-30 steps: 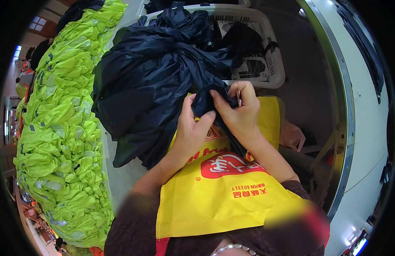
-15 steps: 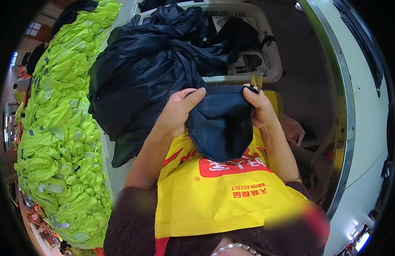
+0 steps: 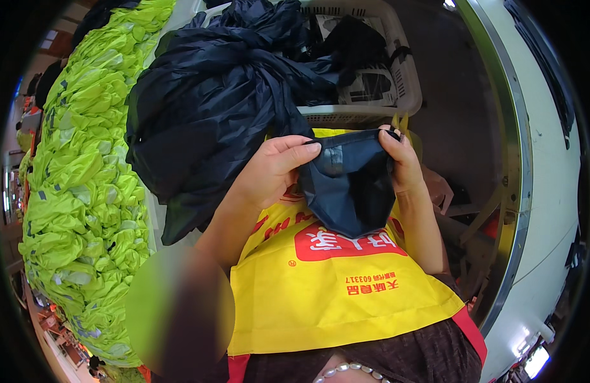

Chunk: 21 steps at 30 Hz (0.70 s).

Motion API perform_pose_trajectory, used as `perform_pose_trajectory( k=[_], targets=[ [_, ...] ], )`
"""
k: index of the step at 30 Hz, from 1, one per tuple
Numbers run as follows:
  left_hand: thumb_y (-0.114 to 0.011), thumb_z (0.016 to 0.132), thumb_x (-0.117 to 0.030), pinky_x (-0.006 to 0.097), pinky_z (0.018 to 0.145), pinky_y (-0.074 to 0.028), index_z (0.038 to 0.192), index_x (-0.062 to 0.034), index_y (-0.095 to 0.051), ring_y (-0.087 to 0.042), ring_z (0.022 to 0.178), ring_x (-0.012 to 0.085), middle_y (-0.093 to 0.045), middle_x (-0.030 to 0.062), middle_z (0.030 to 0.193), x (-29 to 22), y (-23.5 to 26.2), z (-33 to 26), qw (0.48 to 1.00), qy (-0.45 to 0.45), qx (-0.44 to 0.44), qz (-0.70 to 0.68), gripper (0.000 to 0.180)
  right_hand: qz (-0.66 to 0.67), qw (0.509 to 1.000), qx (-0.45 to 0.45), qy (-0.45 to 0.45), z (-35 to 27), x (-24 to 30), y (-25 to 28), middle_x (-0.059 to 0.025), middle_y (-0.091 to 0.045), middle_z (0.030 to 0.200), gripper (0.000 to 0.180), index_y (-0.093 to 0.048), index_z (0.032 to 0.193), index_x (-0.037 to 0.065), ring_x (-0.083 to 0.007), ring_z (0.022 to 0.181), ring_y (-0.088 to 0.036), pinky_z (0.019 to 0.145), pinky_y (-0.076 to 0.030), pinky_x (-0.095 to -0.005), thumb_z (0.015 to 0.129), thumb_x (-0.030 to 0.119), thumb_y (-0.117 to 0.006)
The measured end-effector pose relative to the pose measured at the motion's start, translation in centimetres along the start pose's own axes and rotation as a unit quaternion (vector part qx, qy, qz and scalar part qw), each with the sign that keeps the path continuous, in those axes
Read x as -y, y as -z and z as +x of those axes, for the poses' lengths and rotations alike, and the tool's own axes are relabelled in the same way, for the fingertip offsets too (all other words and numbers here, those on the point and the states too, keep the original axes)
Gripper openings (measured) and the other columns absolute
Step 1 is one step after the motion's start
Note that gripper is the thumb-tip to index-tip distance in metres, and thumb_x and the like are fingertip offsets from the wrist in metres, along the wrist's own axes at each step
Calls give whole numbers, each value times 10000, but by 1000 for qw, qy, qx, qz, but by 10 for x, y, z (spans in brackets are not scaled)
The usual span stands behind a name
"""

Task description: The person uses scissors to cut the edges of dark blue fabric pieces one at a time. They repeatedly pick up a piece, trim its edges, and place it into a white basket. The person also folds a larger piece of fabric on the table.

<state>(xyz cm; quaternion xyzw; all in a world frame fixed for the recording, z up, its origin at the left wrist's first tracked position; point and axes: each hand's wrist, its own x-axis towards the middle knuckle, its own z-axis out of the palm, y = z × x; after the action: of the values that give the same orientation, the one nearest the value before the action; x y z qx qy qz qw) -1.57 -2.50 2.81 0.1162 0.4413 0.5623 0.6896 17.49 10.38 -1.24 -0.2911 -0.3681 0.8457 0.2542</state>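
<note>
A: What did we find in the container at the top of the frame?

B: We saw a white plastic basket with slotted walls [image 3: 410, 89]. In it lay a crumpled matte black cloth [image 3: 355, 45], with white sheets bearing dark printing [image 3: 371, 89] showing just below the cloth. A large heap of creased, shiny navy fabric [image 3: 212, 96] covered the basket's left part and spread toward the left of the frame; we could not tell how much of it sat inside.

A: And where was the piece in hand?

B: Just right of the frame's centre. We had a small dark navy fabric piece [image 3: 349, 191] hanging like a pouch, its upper edge drawn out between both hands, in front of a yellow apron with red markings [image 3: 308, 306].

A: How did our fingers stand?

B: Our left hand [image 3: 279, 167] had its thumb and fingers clamped on the piece's upper left corner. Our right hand [image 3: 402, 156] pinched the upper right corner. A slim yellowish two-pointed tool [image 3: 402, 121] stuck up beside those right fingers; we could not tell exactly how they gripped it.

A: Anything along the left?

B: We saw a long pile of crumpled lime-green fabric [image 3: 91, 191], well apart from both hands.
</note>
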Motion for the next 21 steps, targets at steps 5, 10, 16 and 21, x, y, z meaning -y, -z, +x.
perform_pose_trajectory(
  k=[5,10,16,21],
  targets=[
    [-565,851,-151,251,711,-505,923,11,-612,-614,748,134,-641,61,832,6,0,5,999,-24,-43,-6,183,-477,799,-191,314,0,15,-1,-18,-574,841,356,-585,1049,55,-77,684,-527,641,-445,-214,734,151,-719],
    [-572,847,-172,213,634,-499,887,-19,-626,-605,680,99,-635,32,781,10,-4,8,999,-27,-38,21,167,-496,813,-45,301,-29,47,-45,-64,-602,824,291,-642,909,24,-134,686,-577,574,-437,-237,658,114,-759],
    [-595,831,-173,171,545,-441,866,-30,-643,-563,625,53,-621,10,742,17,-8,15,999,-44,-20,24,156,-544,775,20,322,-16,25,-49,-124,-589,770,171,-616,793,5,-237,620,-580,549,-447,-281,691,98,-718],
    [-609,821,-144,173,541,-408,832,-26,-660,-530,610,43,-608,-3,714,19,-15,18,982,-119,-68,129,129,-569,761,20,310,-19,23,-53,-118,-552,711,146,-580,780,3,-238,589,-550,516,-419,-295,724,87,-686]
  ],
)
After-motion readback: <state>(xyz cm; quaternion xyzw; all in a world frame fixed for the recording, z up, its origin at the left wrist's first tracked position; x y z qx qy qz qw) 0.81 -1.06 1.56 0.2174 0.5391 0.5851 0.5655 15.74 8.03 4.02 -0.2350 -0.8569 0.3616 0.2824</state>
